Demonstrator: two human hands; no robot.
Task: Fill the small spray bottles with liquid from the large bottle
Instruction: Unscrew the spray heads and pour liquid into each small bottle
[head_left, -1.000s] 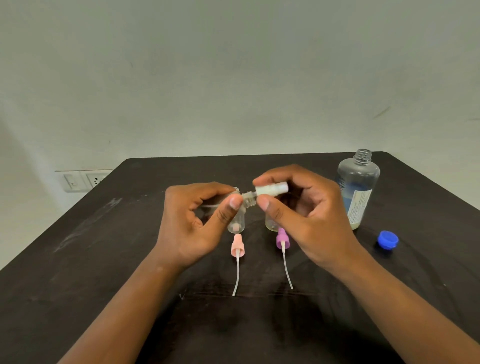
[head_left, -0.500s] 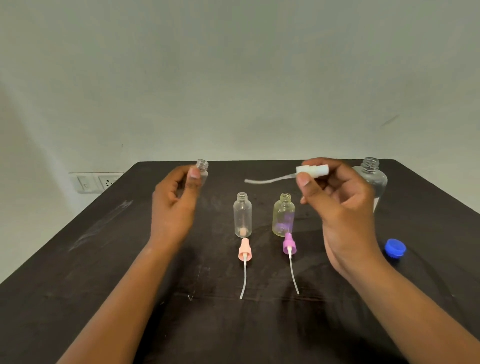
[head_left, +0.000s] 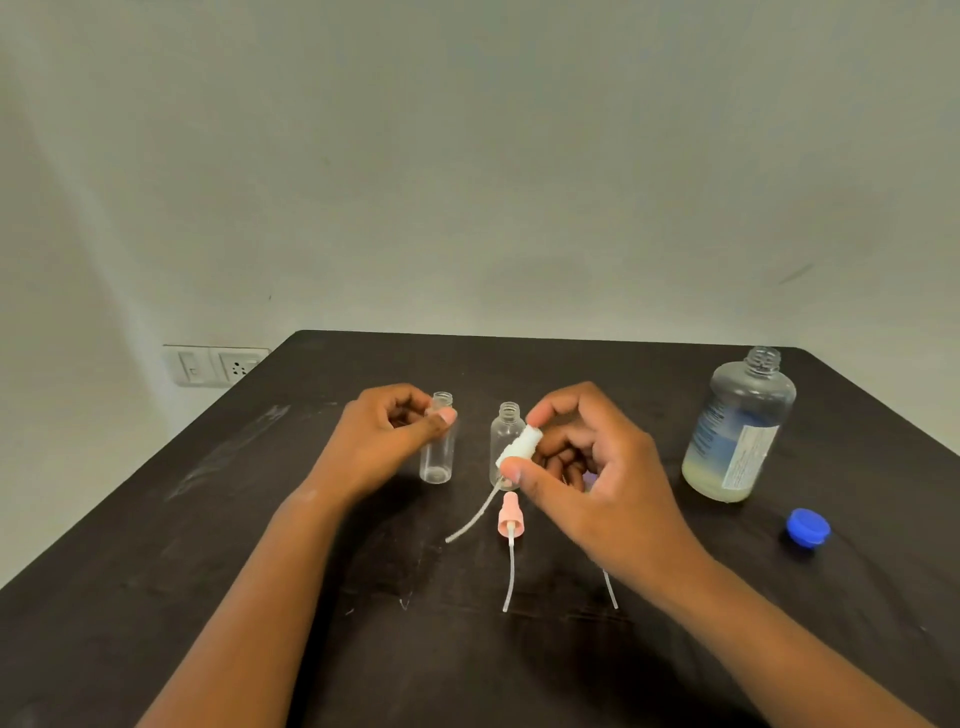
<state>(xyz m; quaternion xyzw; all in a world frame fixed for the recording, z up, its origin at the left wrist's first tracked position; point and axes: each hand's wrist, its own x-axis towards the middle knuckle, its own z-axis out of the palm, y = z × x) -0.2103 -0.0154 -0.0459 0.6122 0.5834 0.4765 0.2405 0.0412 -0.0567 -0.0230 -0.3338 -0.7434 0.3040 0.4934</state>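
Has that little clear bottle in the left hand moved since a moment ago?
Yes. The left hand has brought the small clear bottle down onto the table, left of the other clear bottle.

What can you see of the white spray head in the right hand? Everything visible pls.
The white spray head is a small cylinder of what looks like white plastic, off any bottle. A thin translucent dip tube runs from its lower end, curving down and left; whether its tip touches the table is unclear. The right hand pinches it between thumb and fingertips, tilted, top end up and right. It sits in front of the middle small bottle; contact between them cannot be told.
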